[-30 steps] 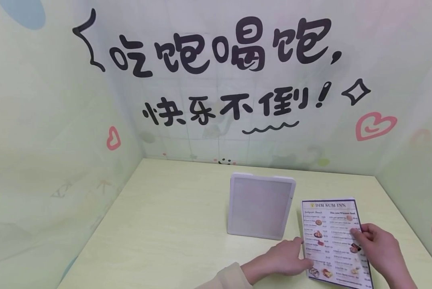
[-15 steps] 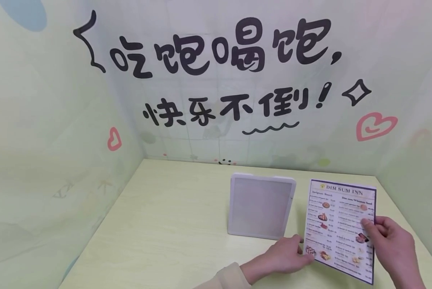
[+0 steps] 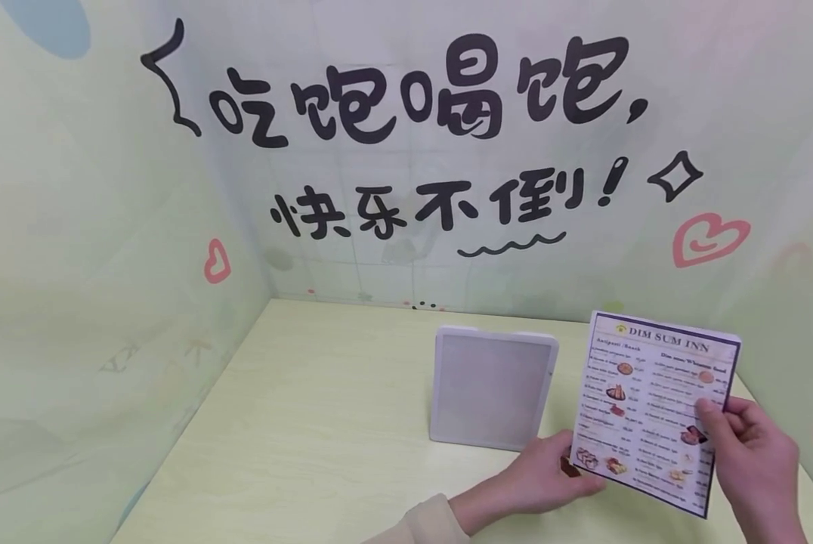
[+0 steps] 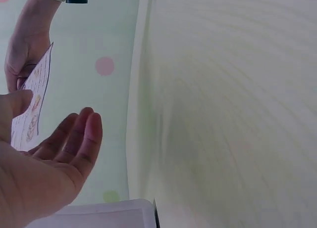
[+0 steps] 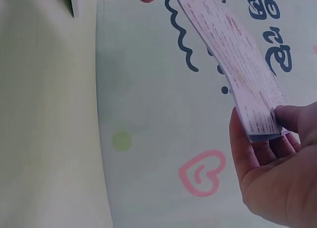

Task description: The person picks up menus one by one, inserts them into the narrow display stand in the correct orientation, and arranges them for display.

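Note:
A printed menu (image 3: 651, 408) headed "DIM SUM INN" is held up over the right side of the table, tilted, with its printed face toward the head camera. My right hand (image 3: 753, 461) pinches its right edge, thumb on the front and fingers behind. In the right wrist view the menu (image 5: 242, 74) slants up and away from the thumb. My left hand (image 3: 542, 476) is at the menu's lower left corner, thumb close to the bottom edge. The left wrist view shows the left hand's fingers (image 4: 86, 139) loosely bent and spread from the thumb, the menu (image 4: 32, 109) beyond them.
A square grey panel with a white frame (image 3: 491, 389) stands upright on the pale wooden table (image 3: 298, 423), just left of the menu. Printed cloth walls with large black characters (image 3: 474, 87) and pink hearts enclose the back and sides.
The menu has risen and moved right with my right hand, becoming more tilted. My left hand stays by its lower left corner, its thumb now below the bottom edge instead of over the front.

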The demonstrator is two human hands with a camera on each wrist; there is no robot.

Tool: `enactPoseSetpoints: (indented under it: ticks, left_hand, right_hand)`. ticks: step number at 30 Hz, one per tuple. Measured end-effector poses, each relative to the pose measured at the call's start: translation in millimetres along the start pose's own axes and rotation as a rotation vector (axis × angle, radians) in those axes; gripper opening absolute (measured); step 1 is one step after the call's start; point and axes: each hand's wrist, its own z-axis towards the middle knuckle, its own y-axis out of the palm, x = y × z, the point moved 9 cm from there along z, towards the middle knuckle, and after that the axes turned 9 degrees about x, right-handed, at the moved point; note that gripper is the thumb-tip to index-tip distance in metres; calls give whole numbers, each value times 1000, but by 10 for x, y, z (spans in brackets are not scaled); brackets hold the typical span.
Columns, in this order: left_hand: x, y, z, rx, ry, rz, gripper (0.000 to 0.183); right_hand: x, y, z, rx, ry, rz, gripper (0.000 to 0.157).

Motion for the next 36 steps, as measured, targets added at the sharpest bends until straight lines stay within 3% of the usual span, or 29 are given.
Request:
enactPoseSetpoints:
  ticks: [6, 10, 15, 20, 26, 31, 36]
  left_hand:
    - [59, -36, 26, 14, -66, -295, 19]
    - [105, -120, 33, 44, -61, -376, 17]
    - [192, -277, 33, 49, 15, -455, 20]
    - [300, -523, 57, 118, 117, -482, 22]
    - [359, -838, 65, 240, 156, -475, 21]
    - [435, -1078, 57, 319, 166, -418, 19]
    - [523, -1261, 54, 355, 188, -395, 20]
  right_hand:
    - [-31, 9, 82, 21, 52, 148, 6]
    - [-48, 44, 88, 14, 88, 281, 5]
    - [-108, 127, 62, -56, 79, 411, 4]
    - [-197, 187, 47, -113, 38, 517, 9]
    - [-324, 257, -27, -217, -41, 626, 19]
    - [-428, 303, -120, -287, -99, 600, 26]
    - [-533, 370, -222, -338, -149, 597, 34]
